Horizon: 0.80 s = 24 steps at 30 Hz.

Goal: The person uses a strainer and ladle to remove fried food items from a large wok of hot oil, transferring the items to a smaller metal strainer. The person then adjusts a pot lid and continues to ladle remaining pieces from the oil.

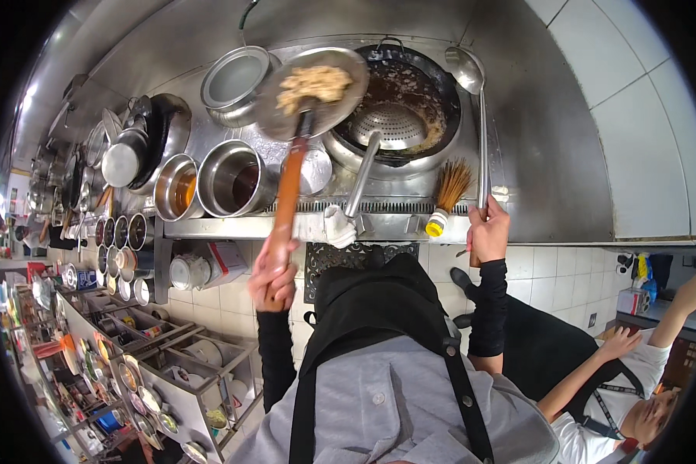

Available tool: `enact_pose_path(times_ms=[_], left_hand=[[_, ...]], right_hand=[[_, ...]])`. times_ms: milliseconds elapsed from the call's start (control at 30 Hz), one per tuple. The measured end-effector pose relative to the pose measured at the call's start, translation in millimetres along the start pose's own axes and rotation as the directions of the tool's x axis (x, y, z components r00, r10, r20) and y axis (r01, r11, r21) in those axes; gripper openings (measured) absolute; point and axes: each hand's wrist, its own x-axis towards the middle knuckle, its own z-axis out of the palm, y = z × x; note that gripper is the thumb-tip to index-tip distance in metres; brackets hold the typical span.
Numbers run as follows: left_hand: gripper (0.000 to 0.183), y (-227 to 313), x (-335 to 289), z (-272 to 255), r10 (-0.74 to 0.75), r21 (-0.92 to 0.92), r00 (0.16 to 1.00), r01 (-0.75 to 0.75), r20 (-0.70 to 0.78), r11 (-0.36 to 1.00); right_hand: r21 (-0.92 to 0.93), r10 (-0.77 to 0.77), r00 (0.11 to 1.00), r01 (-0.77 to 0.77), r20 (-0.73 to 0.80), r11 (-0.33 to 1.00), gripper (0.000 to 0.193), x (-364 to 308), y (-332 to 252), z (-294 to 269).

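A long wooden handle (288, 185) is gripped by the left hand (273, 274), the fingers wrapped around its near end, below the stove's front edge (402, 226). At the far end a shallow round scoop (344, 112) is held out over the back left of the stove, with pale brown food (315, 83) heaped on it (the scoop is blurred, so whether it is perforated cannot be told). By the right hand (488, 230) a steel ladle (483, 139) is clasped near its handle's end, at the stove's front right; its bowl is held beyond the wok's (448, 100) right rim.

The scoop would probably be felt as tip-heavy and stiff, the food as soft, loose and perhaps greasy. It is best taken by the wood, well back from the metal, and kept level. In the wok a perforated strainer (392, 126) is left unheld.
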Motion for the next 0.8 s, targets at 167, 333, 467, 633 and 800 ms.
enact_pose_path(times_ms=[167,333,467,633,800], left_hand=[[0.075,39.8,-77.9,-14.4,0.212,0.281,0.957,-0.151,-0.199,0.948],[0.074,66.5,-129.5,-87.3,0.201,0.420,0.933,-0.061,-0.299,0.906],[0.076,76.4,-152.1,-142.8,0.122,0.543,0.932,0.090,-0.342,0.835],[0.083,89.0,-147.6,-148.1,0.265,0.729,0.847,0.192,-0.461,0.657],[0.074,81.3,-88.5,-109.6,0.494,0.968,0.869,0.152,-0.034,-0.201]], right_hand=[[-0.159,-0.003,1.000,0.001,-0.013,0.987,0.017,-10.9,-10.6,-8.3],[-0.056,0.047,0.997,-0.044,0.058,0.997,0.009,-9.5,-11.2,-5.4],[-0.053,0.067,0.992,-0.061,0.108,0.997,0.009,-6.8,-24.3,5.7],[0.009,0.073,0.988,-0.075,0.135,0.997,0.012,-11.6,-27.7,2.5],[0.003,0.049,0.994,-0.049,0.100,0.999,0.012,-25.4,-21.5,-4.6]])
